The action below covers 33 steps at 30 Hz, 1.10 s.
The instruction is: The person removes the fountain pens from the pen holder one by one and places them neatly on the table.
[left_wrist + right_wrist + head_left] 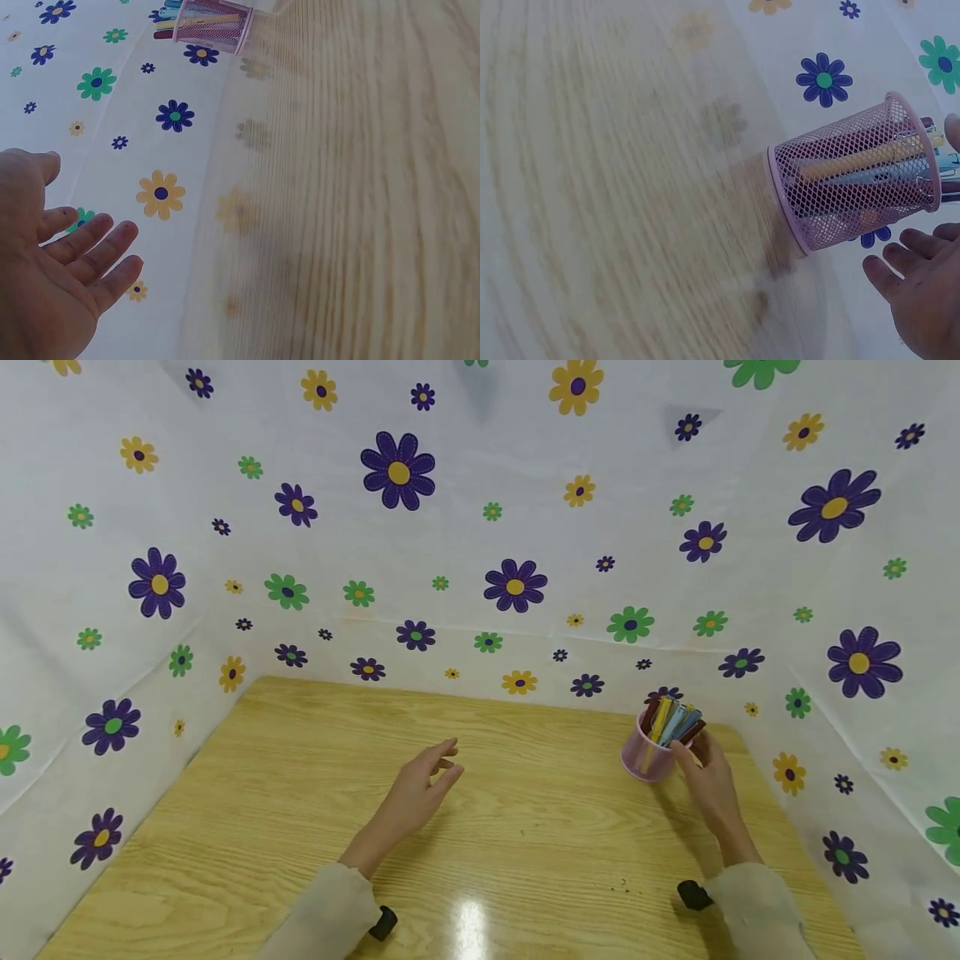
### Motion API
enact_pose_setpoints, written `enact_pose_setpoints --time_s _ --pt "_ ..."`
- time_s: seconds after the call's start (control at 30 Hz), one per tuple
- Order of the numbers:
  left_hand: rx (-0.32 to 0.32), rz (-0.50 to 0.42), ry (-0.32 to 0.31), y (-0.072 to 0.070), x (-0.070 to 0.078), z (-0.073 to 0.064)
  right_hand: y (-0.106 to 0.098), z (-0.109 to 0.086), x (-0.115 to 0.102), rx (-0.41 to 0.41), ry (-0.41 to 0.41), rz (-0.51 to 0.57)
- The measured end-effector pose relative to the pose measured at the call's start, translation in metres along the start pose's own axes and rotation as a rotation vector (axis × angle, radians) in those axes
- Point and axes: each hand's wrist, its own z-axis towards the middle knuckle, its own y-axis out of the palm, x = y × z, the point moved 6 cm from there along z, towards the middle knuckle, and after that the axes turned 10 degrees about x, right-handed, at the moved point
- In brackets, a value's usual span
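A pink mesh pen cup (641, 760) stands upright at the back right of the table. Several pens (670, 720) in dark red, yellow and blue stick out of its top. My right hand (708, 781) is at the cup's right side, thumb close to the rim by the pens. In the right wrist view its fingers (907, 262) are extended and spread beside the mesh, with a gap to the cup (855, 180). My left hand (416, 787) hovers over the middle of the table, fingers loosely bent, holding nothing. The left wrist view shows its palm (45, 300).
The light wooden table (262, 810) reaches a white flower-printed cloth (450, 543) at the back and on both sides. The cup stands near the back right corner. Black straps or devices (383, 923) sit by both sleeves.
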Motion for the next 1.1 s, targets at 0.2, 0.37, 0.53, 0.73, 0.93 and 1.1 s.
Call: enact_pose_setpoints --time_s 0.2,0.37,0.53,0.73,0.93,1.1 --pt "-0.025 -0.029 0.002 0.015 0.002 0.007 0.005 0.009 0.003 0.012 0.004 0.034" --pt "-0.047 -0.047 -0.001 0.028 0.005 0.014 0.008 0.008 -0.003 0.008 0.011 0.06" --pt "-0.058 -0.059 -0.009 0.038 0.006 0.02 0.011 0.01 -0.004 0.004 0.033 0.071" --pt "-0.053 -0.1 -0.031 0.05 0.005 0.025 0.015 0.014 0.0 -0.024 0.032 0.117" --pt "-0.067 -0.137 -0.045 0.064 0.01 0.031 0.022 0.012 -0.001 -0.051 0.044 0.117" --pt "-0.079 -0.143 -0.039 0.077 0.013 0.035 0.03 0.006 -0.007 -0.063 0.016 0.112"
